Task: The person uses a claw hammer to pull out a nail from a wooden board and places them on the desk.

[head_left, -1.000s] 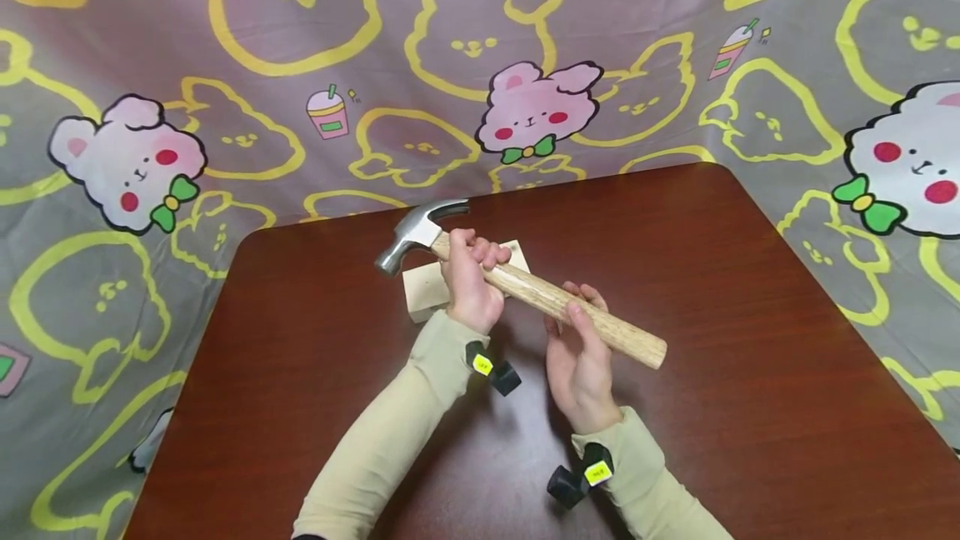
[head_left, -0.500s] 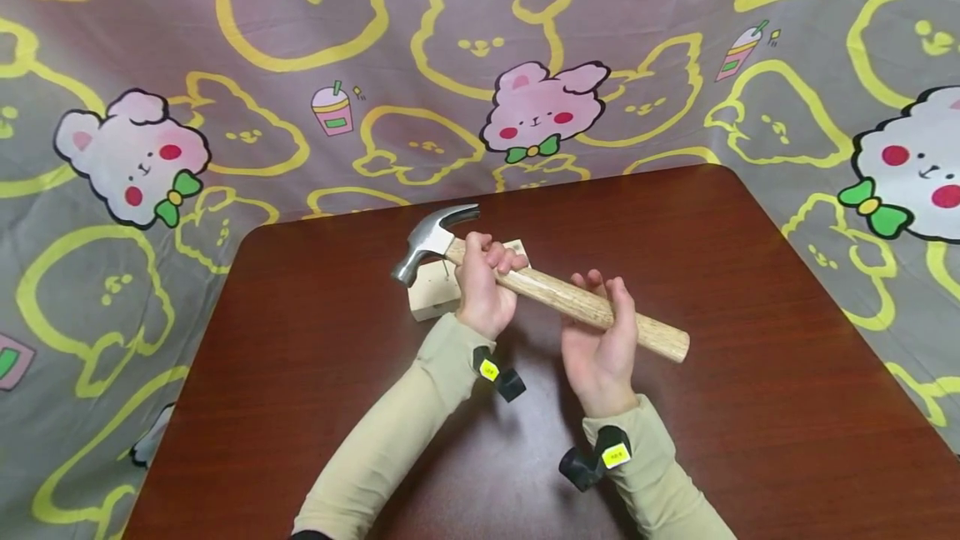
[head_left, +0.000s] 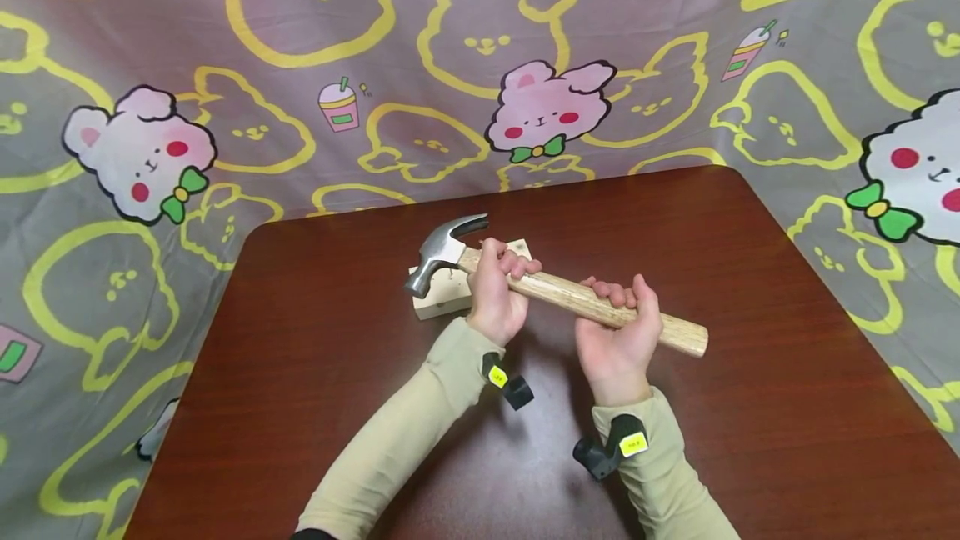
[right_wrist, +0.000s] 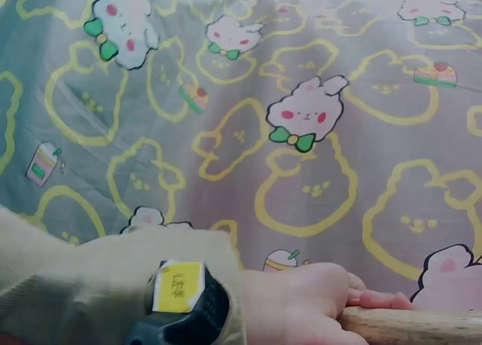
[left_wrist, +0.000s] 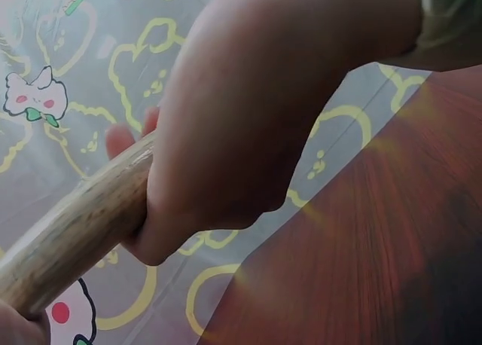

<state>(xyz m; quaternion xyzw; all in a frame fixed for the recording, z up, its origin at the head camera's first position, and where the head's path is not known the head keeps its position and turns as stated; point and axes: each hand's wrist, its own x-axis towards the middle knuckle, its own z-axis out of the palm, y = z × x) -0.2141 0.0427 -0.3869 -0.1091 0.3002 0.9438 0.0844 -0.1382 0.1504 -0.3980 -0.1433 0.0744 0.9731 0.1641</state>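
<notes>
A claw hammer [head_left: 558, 290] with a steel head [head_left: 437, 252] and pale wooden handle slants across the middle of the head view. My left hand [head_left: 501, 294] grips the handle just below the head. Farther down, near the butt end, my right hand [head_left: 618, 344] holds the handle from below, fingertips curled over its far side. Behind the head lies a pale wooden block [head_left: 442, 300], partly covered by the hammer and left hand. A thin nail-like piece shows on its top. The handle [left_wrist: 83, 217] fills the lower left of the left wrist view.
Both hands are above a dark red-brown table [head_left: 750, 357] with rounded far corners. A cartoon-print curtain [head_left: 420, 40] hangs close behind the table and along both sides. Each wrist wears a black strap camera, such as the right one [head_left: 596, 458].
The hammer and both hands have shifted slightly to the right in the head view. My right hand's fingers have curled over the handle, where they were looser before.
</notes>
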